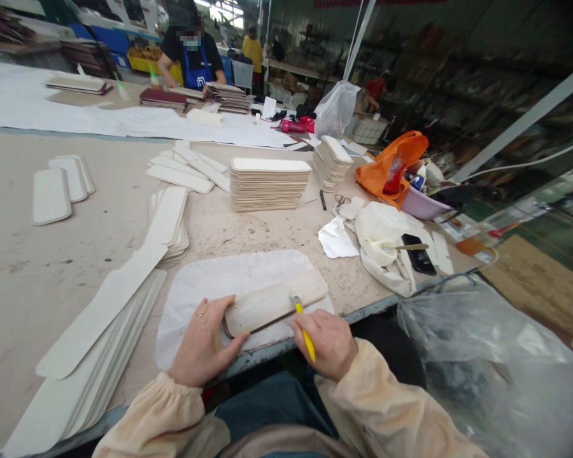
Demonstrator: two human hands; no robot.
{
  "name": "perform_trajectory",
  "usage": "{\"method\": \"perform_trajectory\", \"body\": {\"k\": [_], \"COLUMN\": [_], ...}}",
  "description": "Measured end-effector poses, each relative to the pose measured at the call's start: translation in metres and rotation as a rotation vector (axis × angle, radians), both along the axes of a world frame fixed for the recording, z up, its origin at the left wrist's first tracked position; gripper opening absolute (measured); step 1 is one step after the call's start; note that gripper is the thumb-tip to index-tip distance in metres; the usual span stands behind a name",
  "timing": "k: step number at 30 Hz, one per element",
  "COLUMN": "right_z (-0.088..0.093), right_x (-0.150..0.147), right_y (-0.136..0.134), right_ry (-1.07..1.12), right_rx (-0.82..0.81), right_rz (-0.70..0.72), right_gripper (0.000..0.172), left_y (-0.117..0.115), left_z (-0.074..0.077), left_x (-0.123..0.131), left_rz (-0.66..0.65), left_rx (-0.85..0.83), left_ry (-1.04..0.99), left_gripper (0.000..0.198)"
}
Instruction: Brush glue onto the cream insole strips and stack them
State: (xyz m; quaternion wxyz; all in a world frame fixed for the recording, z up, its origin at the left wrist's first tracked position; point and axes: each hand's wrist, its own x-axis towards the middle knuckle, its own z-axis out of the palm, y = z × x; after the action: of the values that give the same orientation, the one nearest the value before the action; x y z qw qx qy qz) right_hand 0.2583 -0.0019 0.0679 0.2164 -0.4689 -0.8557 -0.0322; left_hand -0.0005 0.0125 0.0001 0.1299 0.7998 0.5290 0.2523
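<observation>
A long, cream, round-cornered panel (pixel 267 302) lies on a translucent white sheet (pixel 186 286) at the table's near edge. My left hand (pixel 207 340) steadies the panel's left end, with its thumb at the near side and its fingers on the far side. In my right hand (pixel 327 340) is a slim yellow-handled brush (pixel 307 337). The pale head of this brush touches the panel's top near its right half. Some dark specks show at the panel's left end, and its near edge looks dark.
Fanned long cream strips (pixel 109 331) lie at left. Beyond the sheet stand stacked panels (pixel 270 184) and a second stack (pixel 332 162). At right are white cloth (pixel 382 235), a phone (pixel 417 254), scissors (pixel 341 202) and an orange bag (pixel 394 165). A co-worker (pixel 193 60) stands across the table.
</observation>
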Motion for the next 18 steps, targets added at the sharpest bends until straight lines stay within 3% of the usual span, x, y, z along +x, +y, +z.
{"method": "perform_trajectory", "body": {"k": [3, 5, 9, 12, 15, 18], "right_z": [0.009, 0.011, 0.001, -0.003, 0.004, 0.008], "right_x": [0.000, 0.013, 0.027, 0.011, -0.002, 0.009], "right_y": [-0.001, 0.005, 0.013, 0.003, -0.006, 0.005], "right_ry": [0.174, 0.194, 0.002, -0.060, 0.067, 0.151], "right_rx": [0.005, 0.075, 0.144, 0.062, -0.020, 0.050], "right_rz": [0.062, -0.035, -0.225, -0.099, 0.034, -0.064], "right_gripper": [0.014, 0.012, 0.014, 0.019, 0.017, 0.016], "left_y": [0.001, 0.001, 0.001, 0.001, 0.001, 0.001], "left_z": [-0.001, -0.002, -0.002, -0.001, -0.001, -0.002], "left_x": [0.000, -0.001, -0.001, -0.001, 0.000, -0.001], "left_rz": [0.005, 0.004, 0.003, 0.001, 0.001, -0.003], "left_rx": [-0.002, 0.001, 0.003, 0.005, 0.011, 0.013], "left_ry": [0.005, 0.008, 0.013, 0.017, 0.019, 0.024], "left_gripper": [0.062, 0.061, 0.060, 0.061, 0.061, 0.061]}}
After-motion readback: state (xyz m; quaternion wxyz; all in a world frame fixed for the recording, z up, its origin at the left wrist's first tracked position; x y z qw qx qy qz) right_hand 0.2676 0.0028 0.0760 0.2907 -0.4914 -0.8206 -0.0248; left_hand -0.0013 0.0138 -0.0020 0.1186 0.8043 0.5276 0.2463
